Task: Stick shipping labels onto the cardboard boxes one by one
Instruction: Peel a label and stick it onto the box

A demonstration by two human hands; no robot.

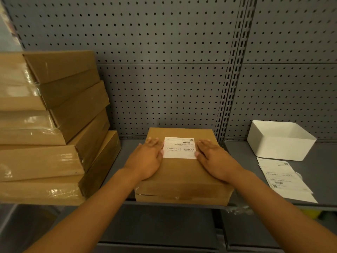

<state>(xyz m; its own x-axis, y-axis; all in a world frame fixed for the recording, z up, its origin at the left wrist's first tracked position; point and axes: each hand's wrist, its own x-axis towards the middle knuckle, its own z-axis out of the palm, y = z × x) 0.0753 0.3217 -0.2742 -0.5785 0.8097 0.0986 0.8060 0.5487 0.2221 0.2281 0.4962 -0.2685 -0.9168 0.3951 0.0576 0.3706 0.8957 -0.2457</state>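
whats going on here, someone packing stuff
A person is labelling boxes on a grey shelf. Both hands lie flat on a cardboard box, the left hand and right hand pressing either side of a white shipping label on its top. A stack of boxes stands to the left; spare label sheets and a white bin sit to the right.

Two bare forearms, no sleeves, left hand (145, 159) and right hand (213, 159) without gloves, rings or watch
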